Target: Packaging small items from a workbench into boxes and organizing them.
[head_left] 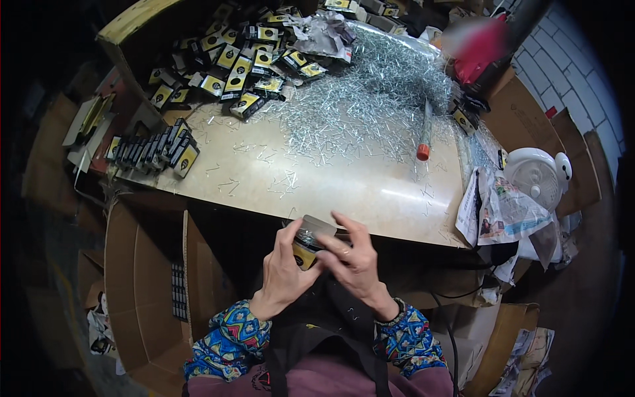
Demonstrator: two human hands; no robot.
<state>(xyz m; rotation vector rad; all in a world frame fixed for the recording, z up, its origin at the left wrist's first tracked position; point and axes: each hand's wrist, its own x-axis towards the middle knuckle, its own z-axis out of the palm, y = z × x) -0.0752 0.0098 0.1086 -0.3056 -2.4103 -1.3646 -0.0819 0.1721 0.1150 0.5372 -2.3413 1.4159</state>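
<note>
In front of my body, just off the table's near edge, a small black-and-yellow cardboard box (305, 257) is gripped in my left hand (283, 268). The grey inside of its raised flap (319, 225) faces up, and shiny metal pieces show at its mouth. Close against the box's right side is my right hand (354, 261), slightly blurred, its fingers spread and its thumb by the box edge. Beyond my hands, a large heap of thin silvery wire pins (370, 99), some bent, spreads over the pale tabletop (331, 192).
Many black-and-yellow boxes (238, 74) are piled at the back left. A row of boxes (149, 151) stands at the left edge. An orange-capped clear tube (424, 135) lies by the pins. A white fan (534, 177) sits right; a large carton (142, 284) stands lower left.
</note>
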